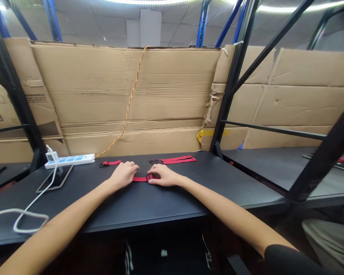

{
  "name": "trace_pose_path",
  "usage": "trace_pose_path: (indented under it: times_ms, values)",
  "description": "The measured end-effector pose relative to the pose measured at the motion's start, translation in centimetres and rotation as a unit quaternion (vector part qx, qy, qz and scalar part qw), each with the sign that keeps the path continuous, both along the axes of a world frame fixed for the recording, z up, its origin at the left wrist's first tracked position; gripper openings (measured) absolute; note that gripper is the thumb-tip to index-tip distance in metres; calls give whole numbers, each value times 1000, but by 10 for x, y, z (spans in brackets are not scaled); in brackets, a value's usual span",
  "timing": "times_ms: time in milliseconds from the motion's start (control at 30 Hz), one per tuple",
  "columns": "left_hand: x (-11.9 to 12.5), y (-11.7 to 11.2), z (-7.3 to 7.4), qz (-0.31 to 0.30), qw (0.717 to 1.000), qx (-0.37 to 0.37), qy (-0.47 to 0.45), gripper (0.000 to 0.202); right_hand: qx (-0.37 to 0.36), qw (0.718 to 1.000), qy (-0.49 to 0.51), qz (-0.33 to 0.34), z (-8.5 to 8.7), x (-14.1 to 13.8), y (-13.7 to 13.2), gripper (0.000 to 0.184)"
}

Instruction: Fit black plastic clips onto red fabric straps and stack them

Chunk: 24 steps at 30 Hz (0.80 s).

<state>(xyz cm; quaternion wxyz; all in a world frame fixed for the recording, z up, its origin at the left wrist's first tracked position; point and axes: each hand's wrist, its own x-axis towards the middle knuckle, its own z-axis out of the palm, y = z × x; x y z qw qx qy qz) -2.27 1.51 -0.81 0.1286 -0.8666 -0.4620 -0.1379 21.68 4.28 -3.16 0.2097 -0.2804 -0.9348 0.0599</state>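
Both my hands rest on a red strap point(140, 178) lying flat on the black table point(149, 202). My left hand point(124, 173) lies over the strap's left end with fingers bent down onto it. My right hand point(164, 175) pinches the strap at its small black buckle, fingers pressed together. Behind my hands lie two more red straps: a short one with a black clip point(111, 163) at the left and a longer folded one point(176, 159) at the right.
A white power strip point(70, 160) sits at the back left, its white cable point(25, 214) looping forward past a phone point(54, 178). Cardboard sheets point(160, 99) wall off the back, with a red-yellow wire hanging down. Black frame posts point(232, 88) stand at the right.
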Motion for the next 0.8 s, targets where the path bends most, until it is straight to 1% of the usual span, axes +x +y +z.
trace_pose_path:
  times_ms: [100,200,267,367,433,500,567,667,800]
  values:
    - [7,-6,1,-51,998,22,-16,27,-51,999,17,-10,0,8,6,40]
    - [17,-12,-3,-95,995,2,-27,31,-87,995,45,1,-4,7,8,37]
    - [22,-15,-6,-103,994,-27,-32,33,-106,992,66,16,-6,3,8,36]
    - [25,-16,-8,-105,991,-66,-45,29,-153,983,92,38,-6,-1,6,36]
    - [23,-16,-8,-113,989,-82,-56,28,-186,977,93,39,-5,0,6,34]
    - [22,-16,-7,-123,986,-96,-66,28,-209,974,82,23,-4,0,6,30]
    - [21,-17,-7,-130,983,-108,-72,29,-214,974,70,2,-4,-1,5,25]
    - [24,-17,-7,-126,984,-110,-65,28,-198,978,61,-19,-1,-4,3,23]
    - [28,-17,-6,-99,990,-94,-26,25,-186,982,17,-32,10,1,4,20]
